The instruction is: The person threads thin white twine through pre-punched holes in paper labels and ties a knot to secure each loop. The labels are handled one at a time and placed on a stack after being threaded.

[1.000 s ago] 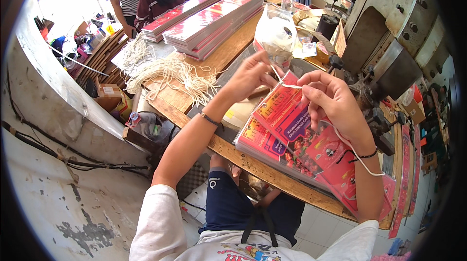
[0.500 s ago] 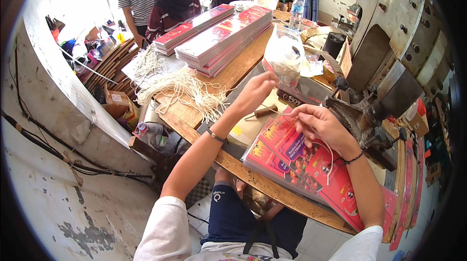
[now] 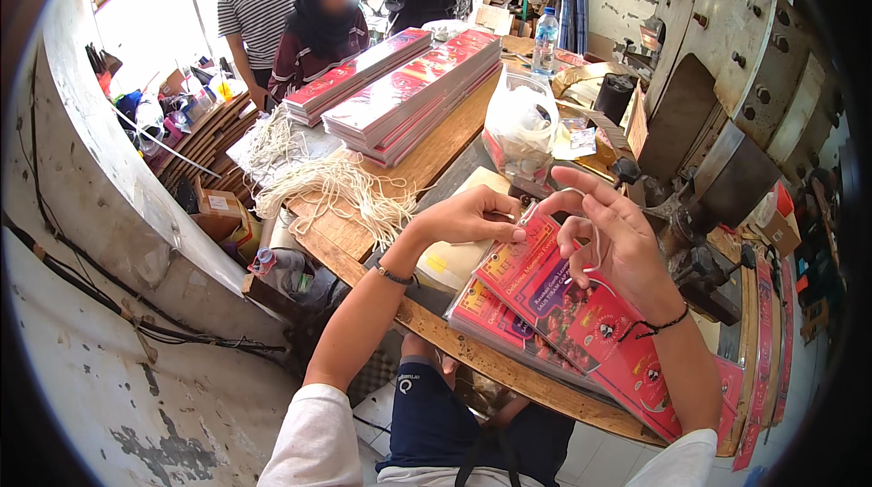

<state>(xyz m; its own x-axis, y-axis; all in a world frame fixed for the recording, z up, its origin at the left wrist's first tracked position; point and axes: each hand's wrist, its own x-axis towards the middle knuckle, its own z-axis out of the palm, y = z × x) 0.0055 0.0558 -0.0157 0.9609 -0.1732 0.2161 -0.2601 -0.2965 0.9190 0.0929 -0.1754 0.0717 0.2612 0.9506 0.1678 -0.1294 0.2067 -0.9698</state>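
White cord (image 3: 597, 255) looped around the raised, half-curled fingers of the right hand (image 3: 627, 251), which had hold of it, though which fingers did the clamping could not be told. Facing it, the left hand (image 3: 472, 217) had its thumb and fingertips close to one another at the upper corner of the top red card (image 3: 599, 328); whether they pinched cord or card could not be made out. That card lay slantwise on a stack of similar cards (image 3: 481, 310) at the near edge of the wooden table (image 3: 427, 316), under the right forearm.

Work on the cord looked partway along: a loop was in hand, but no finished knot showed at the corner. Whether the cards underneath carried cords was hidden.

Farther out, a large heap of loose cords (image 3: 341, 201) lay on the table, beyond the left hand. Behind it stood long stacks of red printed pieces (image 3: 418, 96), with no cords visible on them, so much seemed left. A plastic bag (image 3: 522, 119) sat past both hands.
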